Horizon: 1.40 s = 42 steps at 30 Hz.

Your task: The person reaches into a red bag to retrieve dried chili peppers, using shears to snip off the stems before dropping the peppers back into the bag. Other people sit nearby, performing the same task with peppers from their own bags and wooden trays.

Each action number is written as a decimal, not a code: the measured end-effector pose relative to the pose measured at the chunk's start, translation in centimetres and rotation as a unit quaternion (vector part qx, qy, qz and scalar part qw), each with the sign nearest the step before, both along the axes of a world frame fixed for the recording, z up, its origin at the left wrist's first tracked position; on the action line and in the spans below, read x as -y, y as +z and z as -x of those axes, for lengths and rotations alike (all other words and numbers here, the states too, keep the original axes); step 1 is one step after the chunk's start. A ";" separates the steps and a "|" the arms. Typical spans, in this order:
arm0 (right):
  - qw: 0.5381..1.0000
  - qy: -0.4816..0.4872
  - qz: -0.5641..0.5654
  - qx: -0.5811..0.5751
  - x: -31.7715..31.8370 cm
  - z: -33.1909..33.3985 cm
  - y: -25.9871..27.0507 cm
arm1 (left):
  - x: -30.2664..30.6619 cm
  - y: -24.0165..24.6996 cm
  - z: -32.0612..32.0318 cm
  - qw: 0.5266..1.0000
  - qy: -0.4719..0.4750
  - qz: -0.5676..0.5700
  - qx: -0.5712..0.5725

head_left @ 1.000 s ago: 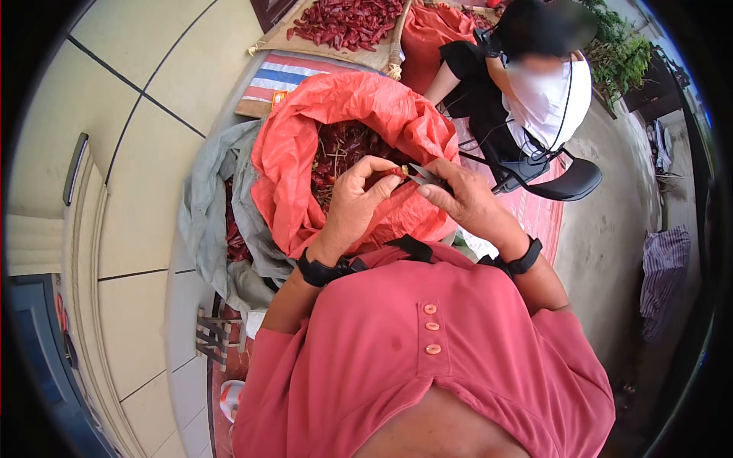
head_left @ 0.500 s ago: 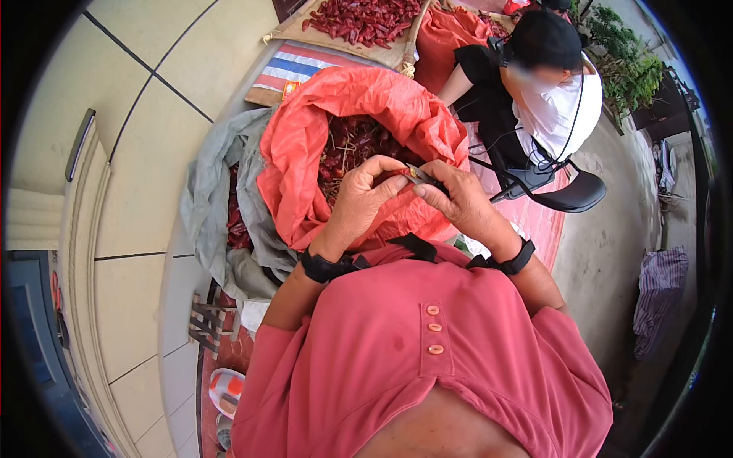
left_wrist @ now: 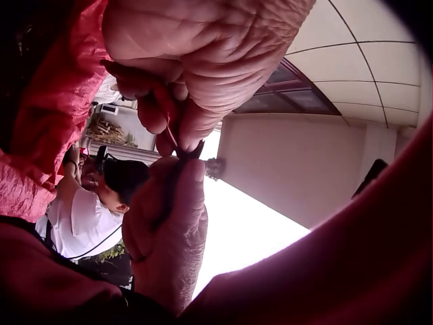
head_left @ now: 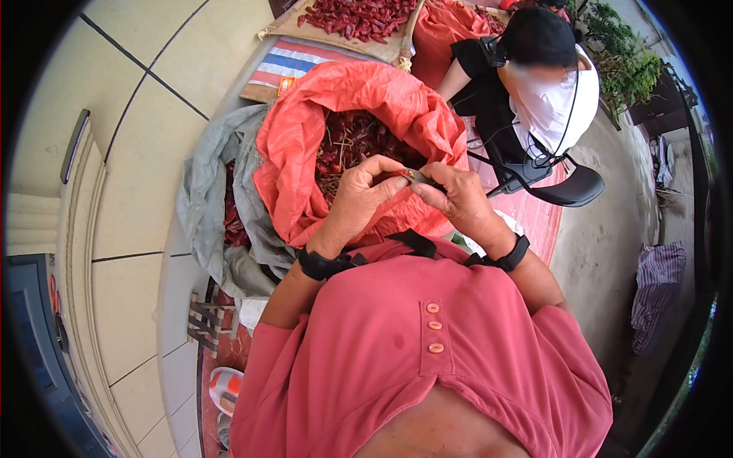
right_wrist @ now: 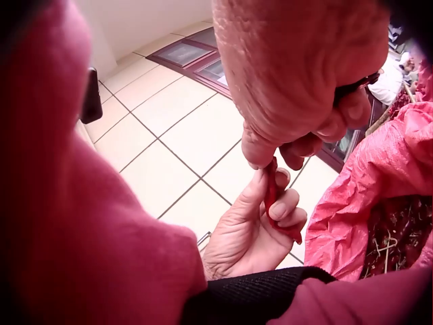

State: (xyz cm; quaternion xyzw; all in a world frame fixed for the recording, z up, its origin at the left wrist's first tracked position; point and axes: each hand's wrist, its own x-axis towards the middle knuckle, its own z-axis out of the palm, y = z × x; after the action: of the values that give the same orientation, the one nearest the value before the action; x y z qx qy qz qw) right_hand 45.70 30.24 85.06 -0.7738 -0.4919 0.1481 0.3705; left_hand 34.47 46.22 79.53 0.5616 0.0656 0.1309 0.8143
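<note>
My left hand (head_left: 360,197) pinches a dried red chili (right_wrist: 274,200) between thumb and fingers, its stem end turned to the right. Curled round a pair of small scissors (head_left: 422,178), my right hand (head_left: 467,204) holds the blades right at that stem end. In the right wrist view a bit of the black handle (right_wrist: 353,87) shows between the fingers; most of the scissors is hidden by the hand. Both hands meet over the near rim of a red woven sack (head_left: 290,153), rolled open, with dried chilies (head_left: 355,145) and pale stems inside.
A grey sack (head_left: 221,175) with more chilies stands at the left. Beyond lie chilies (head_left: 355,19) on a mat and another red sack (head_left: 447,38). Another person (head_left: 561,99) sits at the upper right near a black chair seat (head_left: 573,187). A plant (head_left: 626,65) stands behind.
The scissor blades stood spread at the chili's stem end a second ago; now they are closed together there. Both hands have drawn slightly closer. The head view has shifted a little.
</note>
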 end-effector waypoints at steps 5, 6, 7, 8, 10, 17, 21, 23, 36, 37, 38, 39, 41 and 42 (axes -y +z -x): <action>1.000 -0.001 0.001 0.012 -0.4 0.2 -0.2 | -0.3 -0.2 0.2 0.999 -0.014 0.042 -0.011; 1.000 0.004 0.009 0.010 -0.5 0.1 -0.2 | -0.4 -0.3 0.2 0.999 -0.017 0.049 -0.011; 1.000 0.010 0.016 0.007 -0.6 0.0 -0.2 | -0.6 -0.4 0.2 0.999 -0.032 0.032 -0.009; 1.000 0.028 0.008 0.001 -0.7 -0.1 -0.4 | -0.7 -0.7 0.2 0.999 -0.047 0.015 -0.008; 0.998 0.065 -0.007 -0.011 -0.8 -0.2 -0.8 | -0.9 -0.9 0.4 0.997 -0.069 0.013 -0.007; 0.997 0.072 0.020 0.032 -1.2 0.2 -0.5 | -1.5 -0.8 1.0 0.993 -0.097 0.063 -0.030; 0.995 0.052 0.021 0.078 -1.2 0.1 -2.0 | -1.4 -1.5 0.8 0.994 -0.085 0.065 -0.025; 0.995 0.053 0.038 0.070 -1.2 0.0 -2.1 | -1.6 -1.7 0.6 0.994 -0.088 0.044 -0.036; 0.995 -0.086 0.022 -0.038 3.1 -1.7 -3.7 | -9.4 -3.4 8.2 0.868 0.331 -0.348 -0.128; 0.993 -0.101 0.039 -0.049 3.6 -1.7 -4.0 | -11.2 -4.7 9.9 0.792 0.389 -0.437 -0.176; 0.991 -0.110 0.051 -0.063 3.9 -1.7 -4.5 | -13.8 -7.1 11.8 0.826 0.406 -0.348 -0.178; 0.988 -0.121 0.065 -0.076 4.3 -1.7 -4.9 | -14.9 -6.3 13.1 0.824 0.416 -0.321 -0.210; 0.984 -0.127 0.080 -0.097 4.3 -1.4 -5.2 | -18.8 -9.0 16.0 0.799 0.448 -0.332 -0.228; 0.985 -0.122 0.060 -0.105 4.4 -1.4 -5.8 | -20.0 -10.3 17.0 0.785 0.463 -0.336 -0.237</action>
State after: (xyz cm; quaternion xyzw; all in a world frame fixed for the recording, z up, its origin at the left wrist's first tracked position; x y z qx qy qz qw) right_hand 47.15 25.85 79.24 -0.8292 -0.3419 0.2117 0.3882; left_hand 17.51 66.23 69.23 0.7151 0.4608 0.3687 0.3747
